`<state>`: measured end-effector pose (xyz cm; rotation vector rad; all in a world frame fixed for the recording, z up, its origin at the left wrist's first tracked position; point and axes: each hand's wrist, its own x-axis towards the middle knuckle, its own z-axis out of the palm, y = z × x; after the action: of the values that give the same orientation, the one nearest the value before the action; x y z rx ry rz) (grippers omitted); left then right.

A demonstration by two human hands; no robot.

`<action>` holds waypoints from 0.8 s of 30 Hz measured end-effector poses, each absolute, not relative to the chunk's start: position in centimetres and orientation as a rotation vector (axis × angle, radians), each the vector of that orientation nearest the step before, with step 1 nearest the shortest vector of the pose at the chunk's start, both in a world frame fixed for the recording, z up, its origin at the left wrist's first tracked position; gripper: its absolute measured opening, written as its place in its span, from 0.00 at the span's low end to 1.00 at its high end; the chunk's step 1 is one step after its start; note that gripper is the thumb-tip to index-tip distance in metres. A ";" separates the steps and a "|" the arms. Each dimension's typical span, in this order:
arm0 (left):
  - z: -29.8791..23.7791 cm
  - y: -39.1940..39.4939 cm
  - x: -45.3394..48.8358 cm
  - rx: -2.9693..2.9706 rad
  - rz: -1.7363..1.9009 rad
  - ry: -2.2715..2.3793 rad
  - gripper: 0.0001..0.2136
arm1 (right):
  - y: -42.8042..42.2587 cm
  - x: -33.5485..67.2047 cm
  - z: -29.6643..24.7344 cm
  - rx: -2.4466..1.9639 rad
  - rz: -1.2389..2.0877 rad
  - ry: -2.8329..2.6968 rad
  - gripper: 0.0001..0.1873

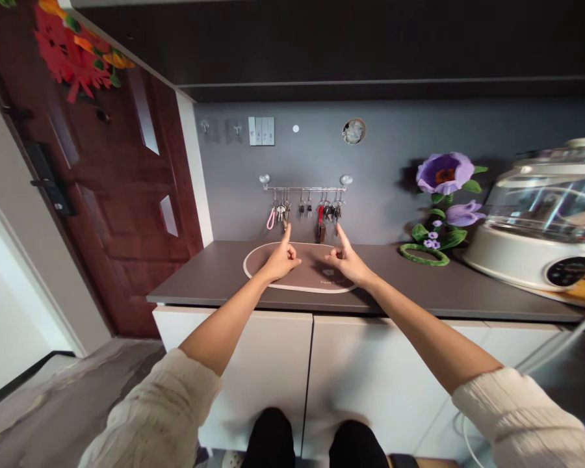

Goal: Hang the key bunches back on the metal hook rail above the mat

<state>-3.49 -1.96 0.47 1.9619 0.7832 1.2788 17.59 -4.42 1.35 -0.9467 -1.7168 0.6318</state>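
Note:
My left hand (281, 259) is over the left part of an oval brown mat (307, 285), its index finger stretched upward, thumb out and the other fingers curled. In a mirrored pose, my right hand (347, 261) is over the mat's right part. Both hands are empty and apart from each other. Behind them a clear rail (305, 189) with hooks is fixed to the grey wall. Several keys (281, 212) hang from it, along with a pink strap (271, 219) near my left fingertip and a red and brown key fob (321, 224) near my right one.
Purple felt flowers (445, 174) with a green ring base stand right of the mat on the counter (394, 296). A white appliance with a clear lid (531, 250) fills the right end. A dark cabinet (341, 45) overhangs the counter. At left is a red-brown door (127, 188).

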 end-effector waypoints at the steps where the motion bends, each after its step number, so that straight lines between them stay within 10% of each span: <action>1: 0.2 -2.3 -3.9 1.972 1.257 0.783 0.46 | -4.8 17.9 1.1 -0.956 0.653 -1.757 0.48; 24: -0.7 -3.7 -4.7 1.746 1.204 0.861 0.51 | -5.8 19.0 0.1 -1.000 0.647 -1.860 0.50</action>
<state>-4.69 -3.65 -0.68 1.7456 0.8607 1.2041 19.01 -5.80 0.08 -0.9996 -1.8600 0.6473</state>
